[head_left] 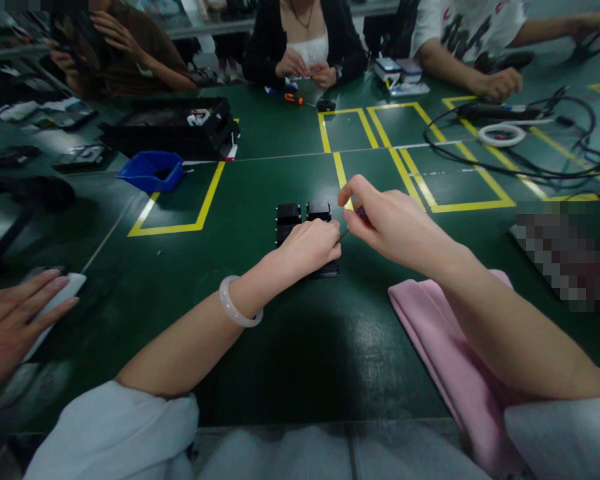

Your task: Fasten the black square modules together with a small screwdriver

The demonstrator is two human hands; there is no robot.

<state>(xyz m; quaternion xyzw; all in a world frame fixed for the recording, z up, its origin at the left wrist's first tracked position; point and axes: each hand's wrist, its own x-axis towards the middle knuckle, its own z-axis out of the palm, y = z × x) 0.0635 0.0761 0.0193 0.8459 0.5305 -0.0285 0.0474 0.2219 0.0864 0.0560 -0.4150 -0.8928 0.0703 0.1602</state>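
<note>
My left hand (313, 243), with a pale bangle on the wrist, is closed over small black blocks (289, 215) that sit in two columns on the green table. Its fingers curl down onto the right column (319, 209), hiding part of it. Just to the right, my right hand (375, 213) pinches a thin screwdriver (345, 235). The tool's dark purple handle is mostly covered by the fingers, and its metal shaft slants down towards my left fingertips. Where the tip ends is hidden.
A pink cloth (430, 313) lies under my right forearm. Further off stand a blue bin (153, 170) and stacked black trays (180, 127). Cables (510, 143) coil at the right. A co-worker's hand (15, 327) rests on a white object at the left; several people sit opposite.
</note>
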